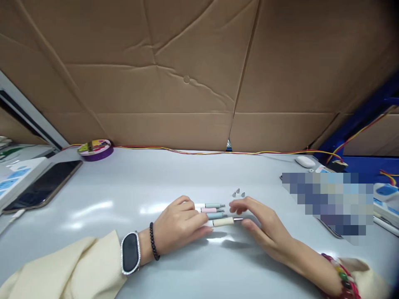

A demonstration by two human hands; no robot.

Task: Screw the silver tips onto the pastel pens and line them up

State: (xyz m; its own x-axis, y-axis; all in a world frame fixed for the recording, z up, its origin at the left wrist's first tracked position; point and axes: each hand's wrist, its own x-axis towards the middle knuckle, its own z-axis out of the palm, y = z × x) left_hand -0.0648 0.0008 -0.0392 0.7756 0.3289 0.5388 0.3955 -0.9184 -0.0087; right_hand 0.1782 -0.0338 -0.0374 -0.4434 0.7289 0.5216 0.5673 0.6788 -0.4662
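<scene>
Several pens lie side by side on the grey table, pointing right. My left hand (182, 226) covers their left parts, its fingers closed round the cream pen (223, 222), which has its silver tip on. Beyond it lie a blue-green pen (215, 216), a pink pen (209, 210) and another blue-green pen (213, 205), with thin bare ends. My right hand (263, 226) is at the cream pen's tip, thumb and fingers apart, holding nothing. Several small silver cone tips (238, 191) lie just past its fingers.
A phone (46, 182) and a power strip (18, 176) are on the left, a purple tape roll (95, 150) at the back left. Cardboard (174, 95) stands behind. On the right are a white earphone case (305, 161) and a blurred-out phone (330, 203).
</scene>
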